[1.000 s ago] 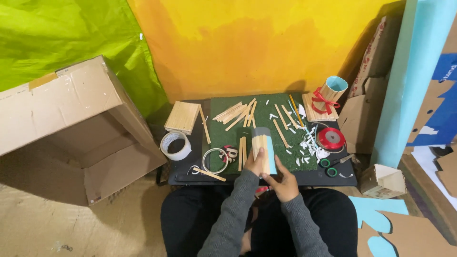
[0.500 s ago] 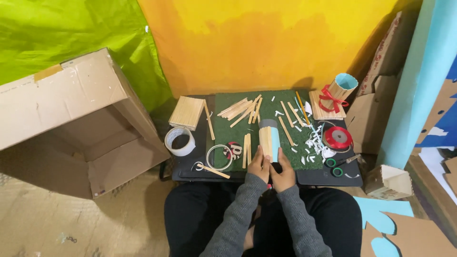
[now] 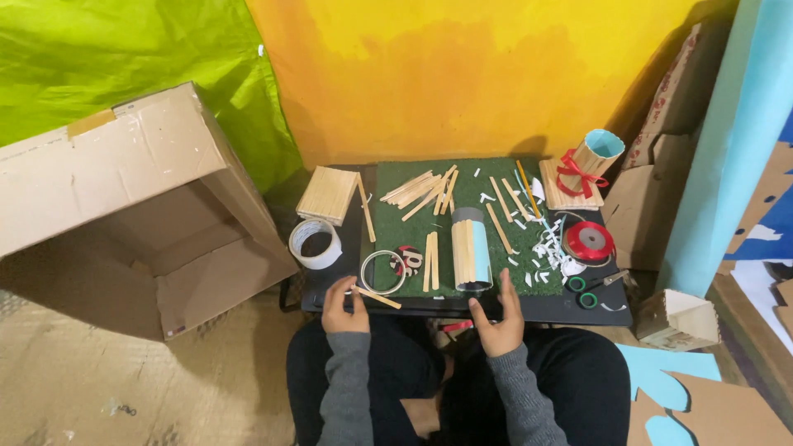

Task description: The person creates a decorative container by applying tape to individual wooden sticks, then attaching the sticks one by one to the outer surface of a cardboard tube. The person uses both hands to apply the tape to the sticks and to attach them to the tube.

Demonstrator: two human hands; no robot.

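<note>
A cardboard tube [image 3: 472,252], partly clad in wooden sticks and light blue on one side, lies on the green mat [image 3: 496,177] of a low black table [image 3: 545,307]. My right hand [image 3: 498,318] rests at the table's front edge just below the tube, fingers spread and holding nothing. My left hand [image 3: 345,307] pinches the near end of a loose wooden stick [image 3: 378,296] lying at the table's front left, beside a thin ring [image 3: 383,271]. More loose sticks [image 3: 425,188] are scattered across the mat.
A big open cardboard box [image 3: 124,215] lies at the left. On the table are a tape roll [image 3: 315,243], a stick panel [image 3: 328,195], a red ribbon spool [image 3: 588,241], green-handled scissors [image 3: 588,289] and a ribbon-tied stick cup [image 3: 595,158]. A small box [image 3: 681,318] stands at the right.
Both hands held the tube upright over the mat before. Now it lies on the mat, the hands have drawn back to the front edge, and the left has gone to a stick.
</note>
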